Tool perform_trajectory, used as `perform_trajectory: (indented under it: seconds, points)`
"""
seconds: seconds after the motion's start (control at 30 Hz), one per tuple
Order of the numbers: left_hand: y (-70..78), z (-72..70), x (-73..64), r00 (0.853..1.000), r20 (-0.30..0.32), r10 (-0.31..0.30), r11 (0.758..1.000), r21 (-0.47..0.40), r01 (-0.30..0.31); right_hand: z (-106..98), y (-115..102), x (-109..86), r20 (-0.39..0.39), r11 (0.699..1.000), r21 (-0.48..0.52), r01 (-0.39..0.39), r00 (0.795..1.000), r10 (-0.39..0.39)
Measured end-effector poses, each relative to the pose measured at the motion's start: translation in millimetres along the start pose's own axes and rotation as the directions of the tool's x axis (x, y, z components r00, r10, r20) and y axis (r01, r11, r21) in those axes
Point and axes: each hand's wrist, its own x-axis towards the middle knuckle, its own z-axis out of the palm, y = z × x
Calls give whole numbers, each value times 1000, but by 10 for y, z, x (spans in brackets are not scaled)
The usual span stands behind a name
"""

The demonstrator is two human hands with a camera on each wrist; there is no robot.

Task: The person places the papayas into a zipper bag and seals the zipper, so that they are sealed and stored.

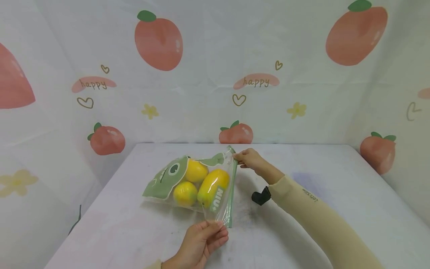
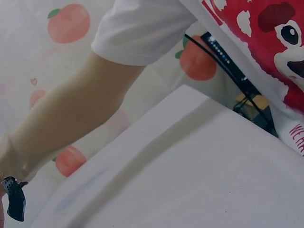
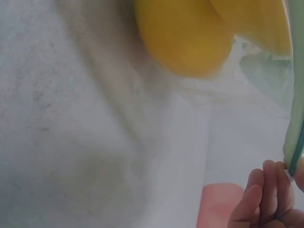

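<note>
A clear zip bag (image 1: 208, 213) with a green cartoon face and green zip edge holds three yellow fruits; the largest, oblong one (image 1: 213, 184) looks like a mango. Two rounder fruits, an upper one (image 1: 196, 171) and a lower one (image 1: 185, 194), lie beside it. My left hand (image 1: 205, 241) pinches the near corner of the zip edge between thumb and fingers. At the far corner, my right hand (image 1: 251, 160) pinches the same edge. In the right wrist view, the fingers (image 3: 268, 194) hold the end of the green zip strip (image 3: 295, 118). The left wrist view shows neither bag nor left hand.
The bag is over a white table (image 1: 111, 224) whose back edge meets a fruit-printed cloth backdrop (image 1: 201, 93). A black wrist device (image 1: 261, 196) hangs under the right forearm. A dark cable (image 1: 75, 221) runs by the table's left edge.
</note>
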Motion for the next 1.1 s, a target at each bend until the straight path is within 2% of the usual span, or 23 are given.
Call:
perform_trajectory:
  seconds: [0.2,0.43,0.57,0.7,0.83,0.93,1.0,1.1]
  points:
    - [-12,2,-23,1000,10,-7,1000,13,7,-64,0,34,-21,1000,15,-13,1000,13]
    - [-81,3,-47,999,52,-17,1000,10,16,-215,57,60,-67,999,34,-11,998,13]
    - [-91,9,-42,999,44,-11,1000,1,11,-218,69,63,-59,999,36,-15,998,17]
    - [-93,11,-46,999,34,-15,1000,-13,16,-214,70,51,-86,1000,25,-12,996,14]
    - [-82,-19,-57,998,40,-39,999,-22,40,-202,50,28,-101,999,47,12,995,-8]
    - [-70,-46,-77,996,50,-79,997,26,78,-177,20,5,-104,995,97,19,995,-9]
    - [-57,-62,-93,991,60,-119,990,88,113,-162,9,-13,-106,992,126,17,994,-4]
    - [-5,-87,-128,972,100,-215,958,216,189,-150,2,-58,-96,992,121,21,995,-10]
